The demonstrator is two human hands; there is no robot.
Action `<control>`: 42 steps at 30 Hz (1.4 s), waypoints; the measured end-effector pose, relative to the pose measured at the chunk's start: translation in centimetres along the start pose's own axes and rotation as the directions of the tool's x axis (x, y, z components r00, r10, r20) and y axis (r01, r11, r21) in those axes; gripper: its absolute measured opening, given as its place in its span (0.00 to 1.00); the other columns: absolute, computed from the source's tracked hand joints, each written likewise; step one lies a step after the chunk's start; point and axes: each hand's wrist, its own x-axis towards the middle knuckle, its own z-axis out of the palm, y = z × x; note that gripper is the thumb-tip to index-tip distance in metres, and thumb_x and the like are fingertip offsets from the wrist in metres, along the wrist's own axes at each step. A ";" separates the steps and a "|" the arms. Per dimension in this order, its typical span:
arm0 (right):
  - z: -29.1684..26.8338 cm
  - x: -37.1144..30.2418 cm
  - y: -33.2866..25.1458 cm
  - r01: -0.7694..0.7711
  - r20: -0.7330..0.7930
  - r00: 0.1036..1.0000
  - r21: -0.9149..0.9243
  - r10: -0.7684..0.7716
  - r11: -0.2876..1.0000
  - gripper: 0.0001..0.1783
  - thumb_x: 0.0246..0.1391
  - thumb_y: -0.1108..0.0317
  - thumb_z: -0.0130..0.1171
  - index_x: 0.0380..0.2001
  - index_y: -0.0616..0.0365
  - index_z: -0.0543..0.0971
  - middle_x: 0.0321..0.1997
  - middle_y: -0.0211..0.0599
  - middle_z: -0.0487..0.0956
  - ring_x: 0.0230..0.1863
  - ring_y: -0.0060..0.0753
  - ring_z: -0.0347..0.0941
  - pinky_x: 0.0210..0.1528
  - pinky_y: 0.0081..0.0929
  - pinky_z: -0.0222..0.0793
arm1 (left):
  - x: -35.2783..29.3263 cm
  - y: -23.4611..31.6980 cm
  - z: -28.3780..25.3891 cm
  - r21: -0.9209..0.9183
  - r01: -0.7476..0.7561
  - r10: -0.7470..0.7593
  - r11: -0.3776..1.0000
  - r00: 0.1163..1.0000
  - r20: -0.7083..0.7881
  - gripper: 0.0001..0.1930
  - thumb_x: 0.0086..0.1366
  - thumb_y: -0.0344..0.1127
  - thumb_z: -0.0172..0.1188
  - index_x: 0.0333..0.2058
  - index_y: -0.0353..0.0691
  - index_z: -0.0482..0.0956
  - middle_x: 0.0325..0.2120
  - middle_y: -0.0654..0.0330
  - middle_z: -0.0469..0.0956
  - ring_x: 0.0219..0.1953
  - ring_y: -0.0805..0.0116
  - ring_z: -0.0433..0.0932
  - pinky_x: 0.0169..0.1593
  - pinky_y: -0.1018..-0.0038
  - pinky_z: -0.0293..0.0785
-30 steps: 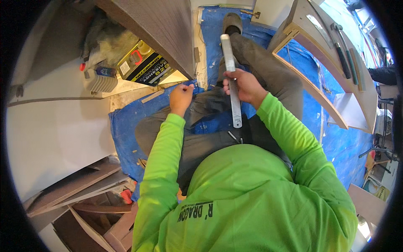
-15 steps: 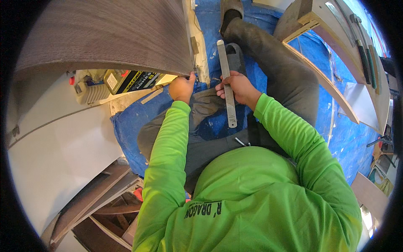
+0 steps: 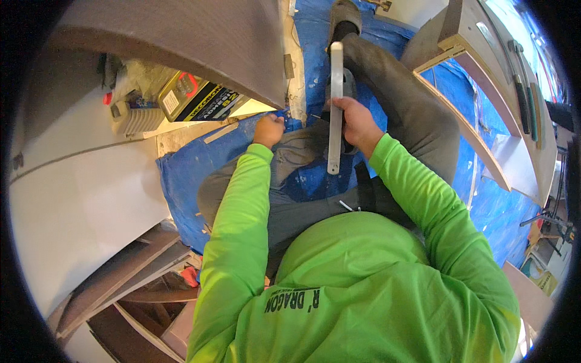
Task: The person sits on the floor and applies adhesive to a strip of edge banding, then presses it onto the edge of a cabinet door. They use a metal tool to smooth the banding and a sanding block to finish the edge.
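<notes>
Lettering (image 3: pixel 293 300) marks shirt (image 3: pixel 369 266) and can (image 3: pixel 196 100); right grip (image 3: pixel 358 124) holds metal strip (image 3: pixel 336 85).

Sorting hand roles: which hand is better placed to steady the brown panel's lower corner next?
Left, I'd judge: the left hand is nearer the brown panel, with no tool visible in it; the right hand grips the metal strip.

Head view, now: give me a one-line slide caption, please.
Right hand gripping a flat metal strip, left hand curled near a dark panel, blue sheet spread below.
</notes>
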 end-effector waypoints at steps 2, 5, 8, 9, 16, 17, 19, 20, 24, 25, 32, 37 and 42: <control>0.4 1.0 -0.4 0.096 0.021 0.995 0.005 -0.096 0.995 0.07 0.67 0.63 0.55 0.41 0.51 0.79 0.34 0.30 0.78 0.33 0.30 0.74 0.36 0.32 0.69 | -0.7 0.3 -1.2 -0.292 -0.022 0.032 0.956 0.999 0.031 0.19 0.69 0.47 0.59 0.41 0.33 0.83 0.40 0.50 0.84 0.41 0.62 0.83 0.47 0.66 0.78; 1.8 1.6 -0.5 0.152 -0.026 0.988 0.045 -0.151 0.987 0.07 0.66 0.63 0.58 0.41 0.54 0.79 0.34 0.31 0.78 0.31 0.29 0.73 0.33 0.32 0.73 | -3.9 4.8 -5.4 -0.483 -0.067 0.109 0.873 0.992 0.059 0.21 0.67 0.49 0.63 0.44 0.33 0.82 0.34 0.59 0.84 0.34 0.71 0.80 0.41 0.73 0.76; 3.6 3.7 1.3 0.124 -0.031 0.992 0.022 -0.124 0.992 0.08 0.65 0.67 0.59 0.40 0.61 0.77 0.34 0.37 0.78 0.29 0.32 0.74 0.30 0.30 0.80 | -6.8 6.7 -7.9 -0.389 -0.163 0.228 0.907 0.965 0.127 0.24 0.65 0.53 0.65 0.44 0.34 0.82 0.33 0.55 0.84 0.36 0.63 0.82 0.43 0.67 0.77; 4.5 4.0 2.0 0.110 -0.024 0.994 0.019 -0.109 0.994 0.08 0.65 0.67 0.59 0.40 0.62 0.76 0.34 0.38 0.78 0.29 0.33 0.75 0.29 0.31 0.80 | -6.9 6.3 -7.2 -0.288 -0.217 0.249 0.933 0.965 0.080 0.24 0.64 0.52 0.65 0.44 0.35 0.82 0.34 0.53 0.84 0.37 0.58 0.83 0.44 0.64 0.77; 5.1 8.3 7.2 -0.135 0.080 0.988 0.052 0.131 0.989 0.11 0.67 0.67 0.51 0.45 0.64 0.71 0.35 0.47 0.76 0.34 0.44 0.78 0.35 0.39 0.82 | -3.9 1.9 -4.0 0.042 -0.188 0.186 0.981 0.981 0.048 0.19 0.60 0.48 0.67 0.41 0.37 0.82 0.37 0.43 0.83 0.43 0.41 0.81 0.46 0.54 0.76; 5.1 8.2 7.1 -0.193 0.074 0.979 0.057 0.189 0.979 0.11 0.67 0.66 0.51 0.45 0.64 0.71 0.36 0.47 0.76 0.35 0.46 0.79 0.37 0.39 0.82 | -3.6 0.7 -3.8 0.026 -0.184 0.182 0.982 0.980 0.076 0.20 0.60 0.48 0.68 0.40 0.37 0.82 0.37 0.43 0.83 0.42 0.41 0.81 0.47 0.54 0.76; 5.5 8.2 7.2 -0.249 0.076 0.966 0.040 0.245 0.968 0.12 0.67 0.65 0.50 0.46 0.64 0.70 0.37 0.49 0.76 0.37 0.48 0.79 0.39 0.41 0.82 | -2.9 -1.2 -3.0 0.005 -0.164 0.162 0.986 0.979 0.120 0.20 0.59 0.48 0.68 0.40 0.37 0.82 0.38 0.43 0.83 0.43 0.41 0.81 0.48 0.54 0.76; 5.3 8.7 7.3 -0.239 0.080 0.968 0.025 0.236 0.971 0.12 0.68 0.65 0.50 0.46 0.64 0.70 0.38 0.49 0.76 0.38 0.49 0.79 0.41 0.41 0.82 | -2.7 -1.1 -3.1 0.001 -0.157 0.156 0.988 0.977 0.143 0.20 0.60 0.48 0.67 0.41 0.38 0.82 0.39 0.43 0.83 0.45 0.42 0.81 0.49 0.54 0.76; 4.9 10.6 7.3 -0.206 0.137 0.968 -0.058 0.213 0.977 0.15 0.68 0.63 0.51 0.48 0.65 0.69 0.39 0.52 0.76 0.41 0.52 0.79 0.44 0.44 0.82 | -2.4 -0.8 -2.7 -0.018 -0.173 0.172 0.985 0.985 -0.004 0.24 0.60 0.56 0.66 0.41 0.39 0.82 0.39 0.42 0.82 0.44 0.42 0.81 0.48 0.56 0.76; 4.9 10.9 7.5 -0.201 0.130 0.969 -0.073 0.209 0.977 0.15 0.68 0.63 0.51 0.48 0.65 0.68 0.40 0.52 0.76 0.42 0.52 0.79 0.45 0.45 0.81 | -2.3 -0.7 -2.6 -0.014 -0.170 0.170 0.985 0.985 -0.006 0.25 0.60 0.58 0.65 0.41 0.39 0.81 0.40 0.42 0.82 0.45 0.42 0.81 0.48 0.56 0.76; 5.3 11.1 8.0 -0.176 0.137 0.972 -0.111 0.191 0.978 0.17 0.67 0.64 0.51 0.52 0.66 0.68 0.47 0.54 0.77 0.47 0.54 0.79 0.51 0.50 0.78 | -0.4 -2.1 -1.0 0.022 -0.170 0.171 0.985 0.984 -0.054 0.28 0.62 0.61 0.62 0.41 0.38 0.82 0.40 0.43 0.82 0.46 0.42 0.80 0.49 0.54 0.76; 6.0 10.9 8.3 -0.177 0.084 0.979 -0.089 0.184 0.980 0.17 0.67 0.65 0.51 0.51 0.66 0.68 0.46 0.56 0.78 0.46 0.54 0.79 0.50 0.49 0.79 | 0.4 -2.3 -1.1 0.043 -0.149 0.147 0.988 0.988 0.038 0.32 0.62 0.64 0.60 0.52 0.42 0.80 0.50 0.46 0.79 0.54 0.47 0.78 0.57 0.56 0.74; 6.5 10.4 8.3 -0.158 0.057 0.985 -0.092 0.164 0.983 0.16 0.67 0.66 0.50 0.50 0.68 0.68 0.43 0.57 0.77 0.44 0.55 0.79 0.48 0.48 0.80 | -0.3 -2.4 -1.4 -0.052 -0.192 0.188 0.980 0.979 -0.077 0.29 0.62 0.62 0.62 0.44 0.38 0.84 0.41 0.43 0.82 0.45 0.43 0.81 0.50 0.55 0.76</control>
